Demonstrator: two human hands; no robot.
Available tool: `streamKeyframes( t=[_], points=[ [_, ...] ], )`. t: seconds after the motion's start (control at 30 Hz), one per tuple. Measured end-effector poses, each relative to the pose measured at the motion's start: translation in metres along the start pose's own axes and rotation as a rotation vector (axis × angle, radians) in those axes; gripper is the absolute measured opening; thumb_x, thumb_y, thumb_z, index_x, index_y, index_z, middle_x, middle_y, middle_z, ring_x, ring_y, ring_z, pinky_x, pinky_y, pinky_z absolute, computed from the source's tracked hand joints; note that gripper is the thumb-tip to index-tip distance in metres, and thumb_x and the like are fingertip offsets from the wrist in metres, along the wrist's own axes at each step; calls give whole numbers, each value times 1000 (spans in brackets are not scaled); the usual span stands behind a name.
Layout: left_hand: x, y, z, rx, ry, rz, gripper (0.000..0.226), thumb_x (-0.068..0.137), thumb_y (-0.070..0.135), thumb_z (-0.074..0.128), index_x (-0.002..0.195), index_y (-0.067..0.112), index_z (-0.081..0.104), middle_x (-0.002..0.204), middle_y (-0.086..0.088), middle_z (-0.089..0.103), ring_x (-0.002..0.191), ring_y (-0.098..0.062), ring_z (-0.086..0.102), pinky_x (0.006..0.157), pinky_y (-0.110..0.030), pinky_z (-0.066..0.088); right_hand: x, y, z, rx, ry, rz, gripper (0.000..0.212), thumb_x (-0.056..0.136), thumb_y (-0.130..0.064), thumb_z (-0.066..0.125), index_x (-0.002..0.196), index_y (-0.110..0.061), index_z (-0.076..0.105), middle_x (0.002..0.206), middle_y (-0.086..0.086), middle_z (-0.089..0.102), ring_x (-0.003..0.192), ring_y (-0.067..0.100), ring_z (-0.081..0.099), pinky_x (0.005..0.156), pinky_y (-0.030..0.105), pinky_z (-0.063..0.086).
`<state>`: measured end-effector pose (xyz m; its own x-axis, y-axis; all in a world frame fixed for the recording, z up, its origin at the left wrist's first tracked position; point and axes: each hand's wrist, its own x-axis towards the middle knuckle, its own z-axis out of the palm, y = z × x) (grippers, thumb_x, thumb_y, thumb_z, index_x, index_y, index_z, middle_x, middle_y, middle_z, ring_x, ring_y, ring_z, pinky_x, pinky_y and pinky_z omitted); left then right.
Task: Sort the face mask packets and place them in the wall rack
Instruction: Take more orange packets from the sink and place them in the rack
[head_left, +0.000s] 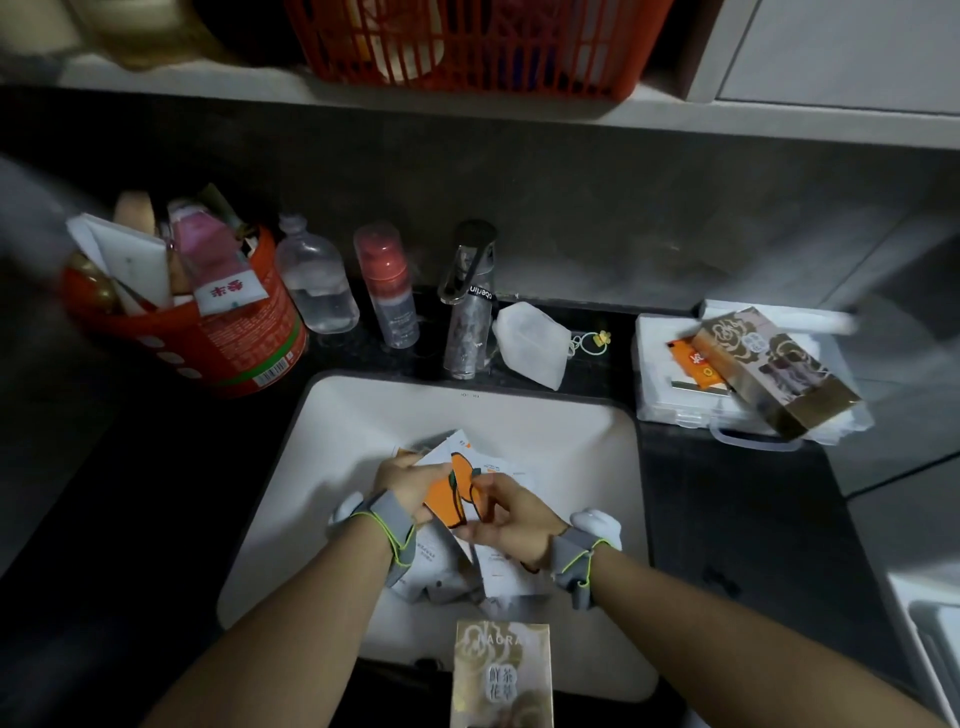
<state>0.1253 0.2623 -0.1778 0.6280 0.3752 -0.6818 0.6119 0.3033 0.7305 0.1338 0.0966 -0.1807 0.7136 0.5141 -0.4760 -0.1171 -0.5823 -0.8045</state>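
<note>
A: Where are the packets found?

B: A fanned bunch of face mask packets (441, 496), printed orange and white, is held above the white basin (571, 441) between both hands. More grey-white packets (498, 571) are seen lying in the basin under the wrists.

A: How are the hands set?

B: The left hand (410, 486) is closed round the bunch's left side, with the fingers curled against it. The right hand (511, 512) is curled too, and the edge of an orange packet is pinched in its fingers.

A: Which containers are seen, and what is kept in them?

B: A red bucket (244, 338) is stood at the back left of the dark counter. It is crammed with a pink bottle (208, 249), a white carton (130, 260) and other items too jumbled to be told. A clear plastic case (660, 374) is placed right of the basin. An orange sachet (696, 364) is seen at its lid, though whether on it or under it cannot be told. A gold patterned box (779, 369) is laid slantwise across the case. A red basket (467, 47) is set on the shelf above; its contents are blurred.

A: And behind the basin?

B: 3 vessels are lined up: a clear bottle (317, 280), a red pump bottle (387, 286) and a transparent flask (467, 301). A white folded mask (530, 343) is laid just beside the flask. A 2nd gold box (501, 675) is seen at the basin's near rim.
</note>
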Motion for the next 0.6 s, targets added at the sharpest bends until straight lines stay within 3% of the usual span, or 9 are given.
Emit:
streamKeyframes(
  t=[0.07, 0.2, 0.27, 0.33, 0.4, 0.5, 0.6],
  points=[
    [-11, 4, 3, -65, -40, -8, 6, 81, -2, 68, 82, 0, 63, 49, -9, 65, 36, -19, 59, 39, -26, 52, -6, -6, -4, 13, 50, -26, 73, 71, -32, 80, 133, -24, 41, 121, -2, 59, 114, 15, 55, 102, 33, 43],
    [-17, 9, 12, -62, -79, 53, 9, 81, 2, 69, 81, -2, 61, 75, -21, 62, 57, -24, 58, 55, -33, 54, -15, -13, -12, -54, -13, -88, 90, 70, -27, 80, 144, -24, 28, 129, -5, 54, 115, 11, 52, 94, 21, 41],
    [-22, 13, 21, -23, -77, 76, 16, 83, 8, 69, 75, 2, 56, 73, -21, 60, 56, -26, 57, 48, -29, 52, -19, -14, -16, -217, 23, -127, 78, 78, -23, 70, 144, -25, 29, 132, -1, 56, 119, 19, 54, 95, 24, 42],
    [-27, 19, 27, 97, -42, 98, 22, 86, 24, 68, 78, 7, 57, 68, -16, 64, 53, -25, 60, 40, -22, 49, -21, -13, -24, -270, 95, -167, 51, 90, -20, 53, 140, -24, 42, 131, 4, 60, 120, 25, 55, 98, 29, 43],
    [-32, 24, 33, 192, -51, 94, 34, 85, 45, 62, 94, 13, 64, 87, -13, 64, 71, -26, 62, 48, -21, 45, -23, -9, -35, -177, 132, -157, 37, 96, -22, 45, 132, -25, 53, 127, 5, 63, 120, 23, 55, 100, 29, 43],
    [-35, 25, 39, 175, -132, -43, 53, 88, 60, 46, 121, 19, 56, 129, -5, 48, 124, -32, 47, 78, -43, 51, -22, -2, -44, -70, 149, -72, 31, 99, -22, 44, 124, -18, 61, 124, 6, 65, 118, 22, 57, 89, 20, 39],
    [-44, 20, 49, 95, -181, -107, 60, 91, 61, 36, 130, 17, 48, 146, -4, 38, 131, -38, 40, 86, -53, 46, -23, 3, -49, 62, 130, 4, 32, 100, -26, 43, 113, -7, 65, 116, 13, 67, 108, 25, 60, 87, 26, 43]
  ],
)
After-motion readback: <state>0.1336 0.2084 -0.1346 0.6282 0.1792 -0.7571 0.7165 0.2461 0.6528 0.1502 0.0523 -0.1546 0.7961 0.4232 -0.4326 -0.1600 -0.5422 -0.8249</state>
